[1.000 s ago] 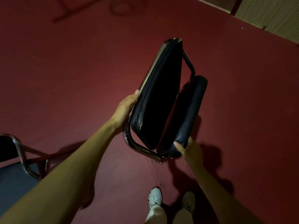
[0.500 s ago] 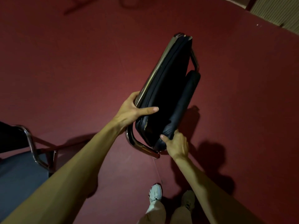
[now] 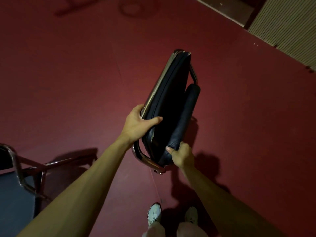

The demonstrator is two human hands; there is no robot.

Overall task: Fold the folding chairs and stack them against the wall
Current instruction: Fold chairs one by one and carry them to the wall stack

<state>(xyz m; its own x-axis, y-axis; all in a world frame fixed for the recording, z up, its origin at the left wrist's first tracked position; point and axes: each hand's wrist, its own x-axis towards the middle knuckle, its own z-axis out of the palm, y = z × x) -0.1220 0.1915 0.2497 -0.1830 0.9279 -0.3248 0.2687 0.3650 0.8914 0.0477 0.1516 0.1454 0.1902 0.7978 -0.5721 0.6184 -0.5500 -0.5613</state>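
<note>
A: Far left first?
B: Second chair (image 3: 15,194), lower left corner, cut off by the edge. It's open, not folded: dark seat flat, chrome tube (image 3: 18,168) curving round it. Stands on the red floor (image 3: 68,82), well apart from the other chair.
A: Left hand?
B: Left hand (image 3: 136,124) grips the folded chair (image 3: 171,103) on its left edge, near the lower end. Thumb lies across the dark pad, fingers wrap round the chrome rim, tips hidden behind it. Clamped on, not loose.
A: Chair itself?
B: Centre of view, in front of the person, held between both hands. Two black pads pressed nearly flat together, with a narrow gap between them. Long axis tilts up and to the right. Chrome bend (image 3: 145,159) at the near end, toward the person. Cannot tell whether the legs touch the floor; they're hidden under the pads.
A: Right hand?
B: Right hand (image 3: 183,155) holds the lower corner of the right pad. Thumb on the pad face, fingers curled round behind it, closed on it.
A: Below?
B: Two light shoes (image 3: 153,213) on the floor at the bottom edge, near the chair's lower end.
A: Far right?
B: Ribbed pale wall (image 3: 287,26), top right corner. Folded chair is well apart from it.
</note>
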